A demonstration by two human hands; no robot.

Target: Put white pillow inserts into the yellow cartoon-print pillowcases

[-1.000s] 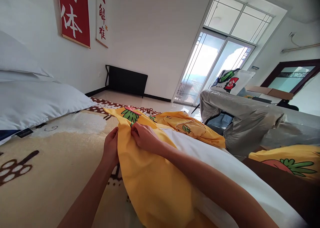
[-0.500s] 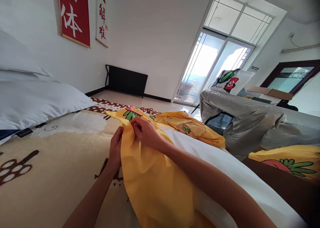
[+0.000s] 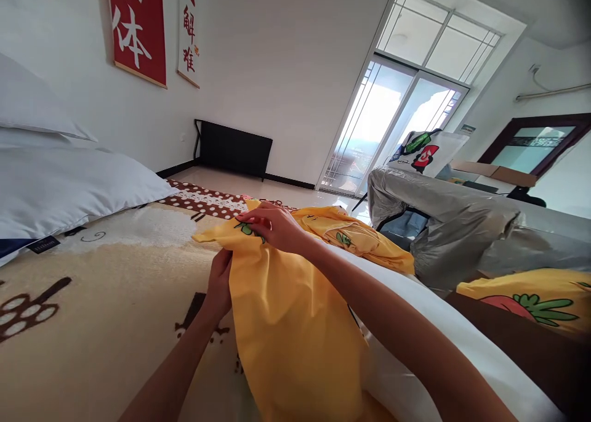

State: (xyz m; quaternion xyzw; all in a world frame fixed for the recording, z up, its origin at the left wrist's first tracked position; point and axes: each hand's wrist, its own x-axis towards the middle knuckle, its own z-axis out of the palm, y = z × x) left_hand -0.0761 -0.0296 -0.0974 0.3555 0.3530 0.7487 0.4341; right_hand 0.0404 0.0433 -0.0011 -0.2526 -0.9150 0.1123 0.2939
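A yellow pillowcase (image 3: pixel 286 323) with a carrot print lies over a white pillow (image 3: pixel 415 348) on the bed. My right hand (image 3: pixel 272 226) pinches the pillowcase's far edge with its fingers closed on the cloth. My left hand (image 3: pixel 220 283) grips the same cloth lower down at its left side, with the fingers partly hidden behind the fabric. More yellow printed cloth (image 3: pixel 351 234) is bunched beyond my right hand.
The bed is covered by a beige blanket (image 3: pixel 92 299) with brown patterns. White pillows (image 3: pixel 60 182) are stacked at the left. A grey plastic-wrapped object (image 3: pixel 462 225) stands right of the bed. Another yellow printed piece (image 3: pixel 530 299) lies at far right. A glass sliding door (image 3: pixel 392 126) is behind.
My right hand has moved up and away along the pillowcase's edge, folding the corner over. My left hand has slid down the cloth's left side.
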